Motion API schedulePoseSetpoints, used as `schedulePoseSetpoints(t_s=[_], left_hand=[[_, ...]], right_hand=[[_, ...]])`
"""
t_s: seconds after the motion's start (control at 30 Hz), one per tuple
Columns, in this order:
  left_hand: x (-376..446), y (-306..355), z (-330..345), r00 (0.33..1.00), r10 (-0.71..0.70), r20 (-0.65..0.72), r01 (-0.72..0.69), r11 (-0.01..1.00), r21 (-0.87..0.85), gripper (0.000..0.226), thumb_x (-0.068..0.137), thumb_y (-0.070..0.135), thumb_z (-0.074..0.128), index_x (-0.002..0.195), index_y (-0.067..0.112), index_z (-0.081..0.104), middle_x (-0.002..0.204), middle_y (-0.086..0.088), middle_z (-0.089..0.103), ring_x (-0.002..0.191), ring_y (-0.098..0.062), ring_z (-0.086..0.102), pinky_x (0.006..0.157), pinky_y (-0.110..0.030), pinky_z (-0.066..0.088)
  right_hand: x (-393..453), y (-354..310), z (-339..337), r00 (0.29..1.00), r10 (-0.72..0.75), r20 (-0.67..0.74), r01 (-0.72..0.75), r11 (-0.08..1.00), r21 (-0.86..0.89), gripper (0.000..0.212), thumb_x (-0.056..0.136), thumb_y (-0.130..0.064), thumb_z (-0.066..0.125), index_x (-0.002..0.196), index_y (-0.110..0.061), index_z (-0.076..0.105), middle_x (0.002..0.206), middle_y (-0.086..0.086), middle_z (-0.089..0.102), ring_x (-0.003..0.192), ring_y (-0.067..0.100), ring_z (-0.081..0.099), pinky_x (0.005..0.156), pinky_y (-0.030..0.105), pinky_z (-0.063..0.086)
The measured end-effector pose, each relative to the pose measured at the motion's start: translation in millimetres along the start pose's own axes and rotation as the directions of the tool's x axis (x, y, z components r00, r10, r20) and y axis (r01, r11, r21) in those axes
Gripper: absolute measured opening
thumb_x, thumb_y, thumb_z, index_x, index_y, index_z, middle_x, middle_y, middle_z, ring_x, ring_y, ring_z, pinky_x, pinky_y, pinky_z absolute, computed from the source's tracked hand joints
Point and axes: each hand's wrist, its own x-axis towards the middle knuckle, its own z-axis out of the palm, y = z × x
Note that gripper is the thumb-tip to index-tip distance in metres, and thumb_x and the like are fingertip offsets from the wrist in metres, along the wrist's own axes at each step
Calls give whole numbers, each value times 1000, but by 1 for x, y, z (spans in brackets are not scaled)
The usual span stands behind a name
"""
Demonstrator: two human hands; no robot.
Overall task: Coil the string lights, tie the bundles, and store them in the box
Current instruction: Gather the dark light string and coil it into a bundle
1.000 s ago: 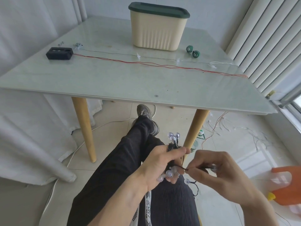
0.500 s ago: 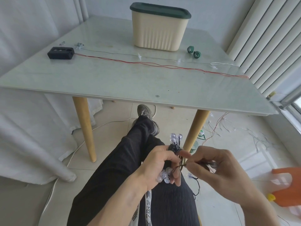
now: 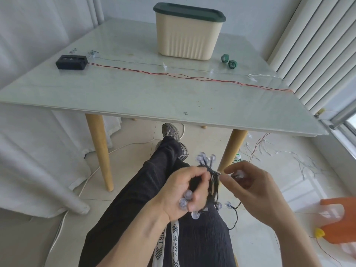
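Below the table point(image 3: 134, 97), the left hand point(image 3: 185, 193) grips the upright light bundle point(image 3: 212, 182), the right hand point(image 3: 250, 187) pinching its wire alongside.

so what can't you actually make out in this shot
- Head view: how much of the light bundle is coiled; the left hand wraps round its middle.
- What the right hand pinches: its fingers are curled over it, with motion blur.
- The inside of the box: the dark lid covers it.
- The orange thing on the floor: blurred, cut off by the right edge.
- The two small green things on the table: too small.
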Motion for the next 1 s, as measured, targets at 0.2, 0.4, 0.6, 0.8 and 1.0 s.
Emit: schedulePoseSetpoints(t_s=[0.2, 0.4, 0.6, 0.8, 1.0], left_hand=[[-3, 20, -16, 930, 289, -226, -349, 889, -298, 24, 100, 23, 39, 91, 10, 57, 58, 2, 52, 41, -11, 48, 43, -19, 41], [-3, 26, -24, 820, 397, -413, -399, 913, 85, 41, 86, 13, 57, 122, -6, 59, 79, -3, 67, 48, -12, 47, 47, -18, 37], [-8, 15, -28, 946, 244, -214, -177, 941, 288, 35, 97, -13, 38, 130, -8, 48, 115, -25, 69, 103, -38, 70, 82, -32, 58], [-10, 7, -12, 999, 10, -36, 2, 947, 322, 30, 98, -10, 42, 125, -8, 54, 108, -24, 67, 67, -12, 69, 58, -17, 54], [-8, 5, -13, 989, -127, 72, 84, 899, 430, 34, 99, 30, 47, 83, 2, 59, 74, -23, 67, 44, -20, 55, 44, -26, 32]], right_hand=[[1, 17, 0, 963, 108, 245, -94, 993, -68, 47, 89, -63, 54, 72, -22, 69, 76, -1, 73, 77, 20, 67, 80, 42, 49], [-12, 18, 23, 945, 81, 317, -75, 997, -31, 24, 103, -28, 52, 86, -25, 69, 58, -5, 46, 54, 20, 45, 59, 38, 42], [-17, -14, 22, 873, 17, 487, 91, 976, -196, 23, 100, -32, 54, 87, -28, 72, 56, -7, 43, 52, 8, 36, 54, 24, 32], [-8, -30, 12, 856, 14, 517, 145, 953, -265, 27, 99, -34, 57, 79, -21, 69, 55, -5, 45, 55, 12, 50, 60, 36, 43], [-4, -31, 13, 943, -54, 327, 166, 931, -326, 28, 89, -24, 69, 61, -23, 69, 55, -12, 61, 46, 8, 45, 47, 16, 33]])
